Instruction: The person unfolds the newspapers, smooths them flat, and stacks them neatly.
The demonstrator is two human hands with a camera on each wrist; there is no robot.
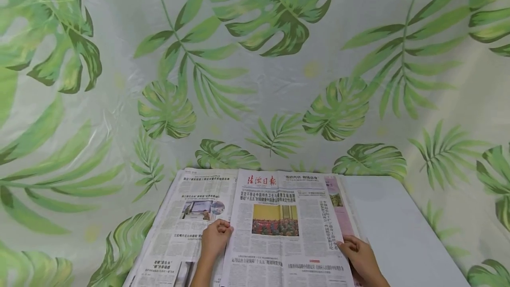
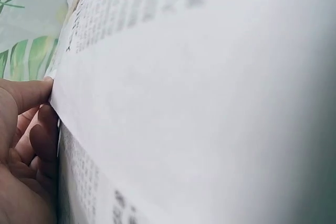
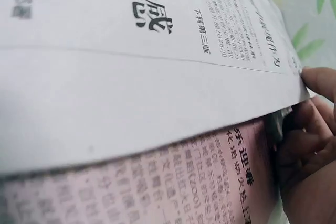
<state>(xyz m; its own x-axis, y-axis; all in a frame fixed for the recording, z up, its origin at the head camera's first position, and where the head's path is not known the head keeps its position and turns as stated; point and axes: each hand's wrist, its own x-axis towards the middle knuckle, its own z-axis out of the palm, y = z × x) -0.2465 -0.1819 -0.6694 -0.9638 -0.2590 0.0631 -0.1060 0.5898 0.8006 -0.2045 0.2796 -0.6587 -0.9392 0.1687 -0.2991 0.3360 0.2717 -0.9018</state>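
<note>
A newspaper (image 1: 275, 247) with a red masthead and a colour photo lies over other newspaper pages, its front facing up. My left hand (image 1: 215, 238) pinches its left edge between thumb and fingers; the left wrist view shows the thumb (image 2: 34, 93) on the sheet's margin. On the opposite side, my right hand (image 1: 360, 258) pinches the right edge. In the right wrist view that edge of the newspaper (image 3: 157, 93) is lifted a little above a pink printed page (image 3: 210, 166). The fingers of the right hand (image 3: 310, 140) curl beneath the edge.
Another newspaper page (image 1: 179, 220) spreads out at the left, under the front one. A pink page (image 1: 343, 216) shows at the right. Beyond it is the white tabletop (image 1: 398, 229). A leaf-patterned sheet (image 1: 255, 79) hangs behind and around the table.
</note>
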